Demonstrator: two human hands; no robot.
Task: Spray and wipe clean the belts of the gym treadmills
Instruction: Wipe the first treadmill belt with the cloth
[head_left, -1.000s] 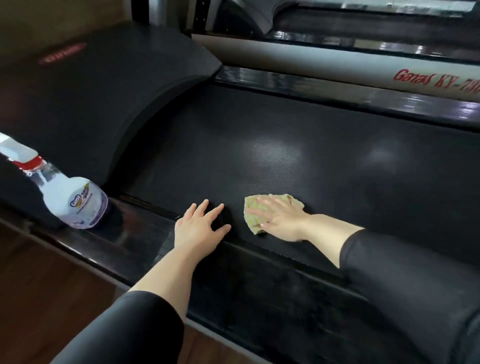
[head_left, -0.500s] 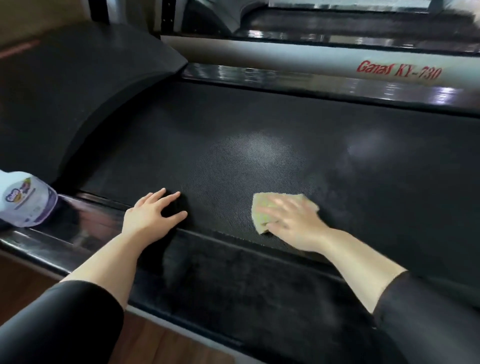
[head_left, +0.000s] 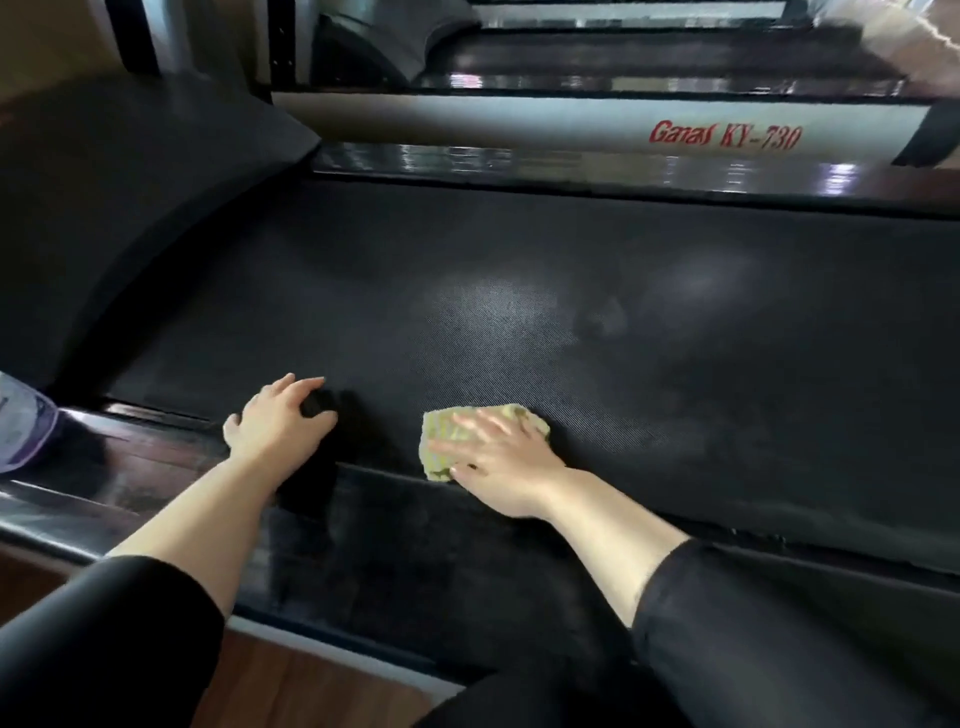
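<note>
Head view: a black textured treadmill belt (head_left: 519, 291) fills the middle, with pale sheen patches near its centre. A glossy dark side rail (head_left: 130, 467) runs along its near edge and another rail (head_left: 519, 161) along the far edge. A curved black motor cover (head_left: 130, 208) closes off the left end. The right hand (head_left: 498, 457) lies flat, fingers spread, pressing a yellow-green cloth (head_left: 441, 441) onto the belt just beside the near edge. The left hand (head_left: 280, 423) rests open on that edge, holding nothing, near the cloth but apart from it. A spray bottle (head_left: 23, 426) lies on the near rail at the far left, partly cut off. Behind the far rail is a neighbouring treadmill (head_left: 722, 136) with red lettering. The belt is bare to the right. Wooden floor (head_left: 311, 686) shows below.
</note>
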